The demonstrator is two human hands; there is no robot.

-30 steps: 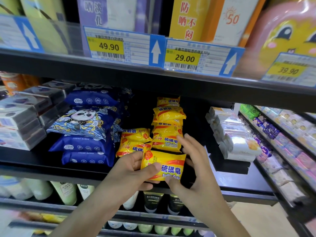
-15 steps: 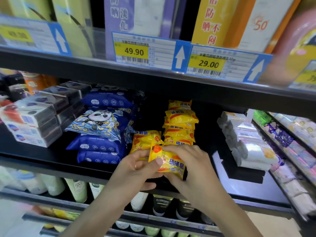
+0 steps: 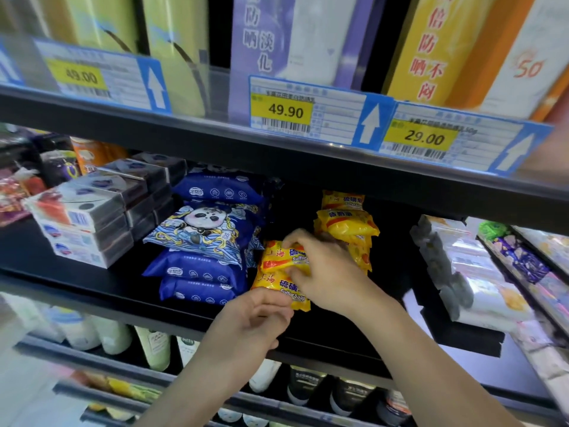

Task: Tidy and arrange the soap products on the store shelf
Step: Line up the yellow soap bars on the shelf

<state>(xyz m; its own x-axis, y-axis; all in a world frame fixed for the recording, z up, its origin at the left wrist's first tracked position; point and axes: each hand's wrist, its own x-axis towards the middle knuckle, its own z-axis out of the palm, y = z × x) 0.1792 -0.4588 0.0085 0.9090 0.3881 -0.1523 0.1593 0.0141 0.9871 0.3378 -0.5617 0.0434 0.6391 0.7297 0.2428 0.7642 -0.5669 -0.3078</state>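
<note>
Head view, the only one. Right hand [image 3: 326, 272] reaches in over the front short pile of yellow sulfur soap packets; its fingers [image 3: 295, 238] are curled over the top sulfur soap packet [image 3: 281, 257], pinching its right half. That packet lies flat, long axis left-right, sitting on the lower sulfur soap packet [image 3: 278, 286], which touches the black shelf [image 3: 101, 291].

Left hand [image 3: 252, 322] is below and in front. Its fingers are loosely curled, tips right at the front edge of the lower packet. Contact or grip is not clear, so I can't tell whether it holds anything.

Behind the right fingers, just beyond the knuckles, stands the taller stack of sulfur soap [image 3: 346, 223], same yellow wrap, same axis. Left of the fingers, nearly touching the front pile, is the stack of blue panda soap packs [image 3: 203, 241]; further left, the boxed soap bars [image 3: 83, 229]. Well off to the right is a row of white wrapped soaps [image 3: 468, 272].

Key relation: top packet is under the right fingers, so the right hand is the nearer one. Judgement: the packet is being squared onto the pile; the next move likely nudges it along its long axis to line up with the one beneath. Slick wrappers may slide.
</note>
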